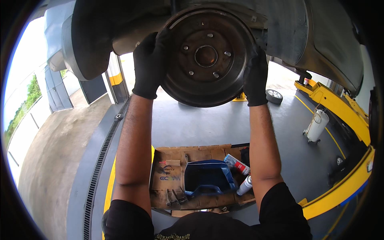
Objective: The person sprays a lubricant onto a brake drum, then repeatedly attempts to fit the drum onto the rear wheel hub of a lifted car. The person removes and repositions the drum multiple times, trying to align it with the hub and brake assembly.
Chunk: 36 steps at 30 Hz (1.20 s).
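Observation:
A round, dark brown brake drum (182,66) is up under the car's wheel arch, with several wheel studs showing through its face around the centre hub (206,56). My left hand (151,64), in a black glove, grips the drum's left rim with the thumb over its upper edge. At the right rim, my right hand (256,76), gloved in black too, presses against the drum's side, its fingers partly hidden behind the edge. Both my arms are stretched up and forward. What lies behind the drum is hidden.
Below stands a cardboard-covered cart top (164,184) with a blue tray (210,192), a spray can (245,185), a red-and-white box (237,164) and small metal parts (176,197). Yellow lift arms (336,100) curve along the right. Beyond are a wheel (274,96) and white tank (318,125).

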### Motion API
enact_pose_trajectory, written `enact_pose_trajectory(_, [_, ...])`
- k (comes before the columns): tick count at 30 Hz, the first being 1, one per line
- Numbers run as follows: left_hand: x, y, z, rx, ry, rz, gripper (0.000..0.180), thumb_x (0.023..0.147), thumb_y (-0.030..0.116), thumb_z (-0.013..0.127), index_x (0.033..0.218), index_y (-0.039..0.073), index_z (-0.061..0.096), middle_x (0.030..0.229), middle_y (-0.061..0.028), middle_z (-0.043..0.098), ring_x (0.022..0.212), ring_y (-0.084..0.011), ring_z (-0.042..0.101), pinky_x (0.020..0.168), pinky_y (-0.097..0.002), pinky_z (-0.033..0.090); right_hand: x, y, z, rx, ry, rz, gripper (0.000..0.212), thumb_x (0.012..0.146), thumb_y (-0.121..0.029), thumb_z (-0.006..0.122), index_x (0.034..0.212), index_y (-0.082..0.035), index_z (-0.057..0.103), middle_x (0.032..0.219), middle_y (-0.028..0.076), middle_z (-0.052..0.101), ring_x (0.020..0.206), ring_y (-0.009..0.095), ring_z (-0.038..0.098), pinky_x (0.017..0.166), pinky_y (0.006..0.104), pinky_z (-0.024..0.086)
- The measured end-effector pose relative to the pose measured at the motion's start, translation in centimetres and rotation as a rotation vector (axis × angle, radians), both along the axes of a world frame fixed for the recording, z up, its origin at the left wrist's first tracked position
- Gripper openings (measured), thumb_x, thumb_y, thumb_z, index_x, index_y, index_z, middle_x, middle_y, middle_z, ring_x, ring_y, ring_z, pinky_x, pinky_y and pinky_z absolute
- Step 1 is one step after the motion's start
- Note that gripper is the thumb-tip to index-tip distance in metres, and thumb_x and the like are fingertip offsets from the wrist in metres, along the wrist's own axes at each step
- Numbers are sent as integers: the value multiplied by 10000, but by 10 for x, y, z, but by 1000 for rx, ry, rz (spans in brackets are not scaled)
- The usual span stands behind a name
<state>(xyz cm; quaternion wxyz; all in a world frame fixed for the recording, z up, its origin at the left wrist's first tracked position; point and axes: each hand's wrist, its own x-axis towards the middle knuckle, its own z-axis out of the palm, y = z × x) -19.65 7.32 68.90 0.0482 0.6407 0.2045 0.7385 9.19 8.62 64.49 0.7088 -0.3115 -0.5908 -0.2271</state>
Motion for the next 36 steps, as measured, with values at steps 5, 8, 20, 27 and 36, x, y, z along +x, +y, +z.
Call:
enact_pose_trajectory(5, [3,-2,19,97,186,139,425,1060,380,643,1168,-19,742,992,-184,785,903,-253,745,833,-350,562,-9,2,-18,-3,261,587,462,1147,-340,485,1470,-17,547,1400,115,618,1302,228,583,1094,362,452])
enact_pose_trajectory(8, [9,-34,30,-1,229,202,411,1069,386,629,1132,-3,748,1028,-185,780,904,-271,752,827,-355,565,-5,2,-19,-27,185,533,465,1148,-360,488,1443,-8,559,1408,114,616,1301,226,582,1085,355,454])
enact_pose_trajectory(20, [13,-16,36,154,186,216,453,1030,437,662,1267,52,697,1175,-201,740,1055,-346,730,925,-416,553,-18,-29,-1,-23,290,713,360,1140,-295,507,1364,-20,574,1175,31,622,1054,124,584,938,277,482])
enact_pose_trajectory(27, [18,-24,41,277,285,629,389,1033,388,637,1193,46,726,1074,-218,748,1033,-426,717,913,-484,555,-1,-26,11,-17,147,292,443,1117,-419,539,1297,-23,620,1191,77,663,1091,183,608,986,342,473])
enact_pose_trajectory(36, [20,-40,-8,550,154,489,316,980,284,754,1174,36,732,1082,-180,755,1004,-338,742,878,-434,583,42,-13,-22,121,188,377,375,1110,-348,575,1311,-35,617,1266,117,661,1146,261,648,984,368,521])
